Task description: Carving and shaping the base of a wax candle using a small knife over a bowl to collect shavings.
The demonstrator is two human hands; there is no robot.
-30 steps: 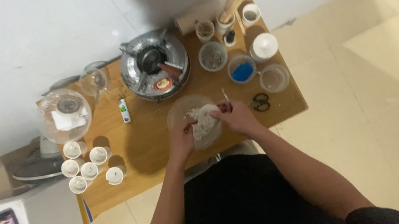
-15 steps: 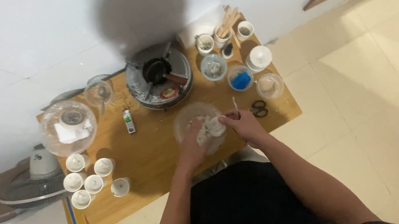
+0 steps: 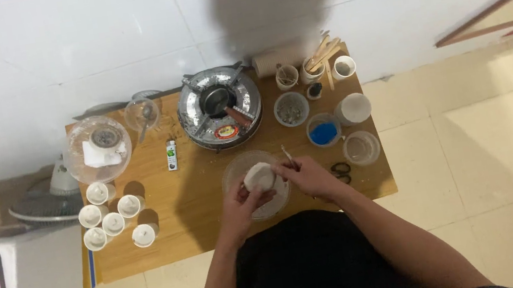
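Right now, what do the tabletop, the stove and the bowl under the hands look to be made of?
Tabletop: wood or wood laminate, matte tan, even colour; grain too small to tell.
Stove: metal, shiny grey body with dark burner centre.
Bowl: clear glass or plastic; the table shows through its rim.

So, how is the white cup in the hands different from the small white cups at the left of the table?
The white cup is tilted, held by the left hand over a clear bowl; the small white cups stand upright, untouched. It also looks larger. All are white.
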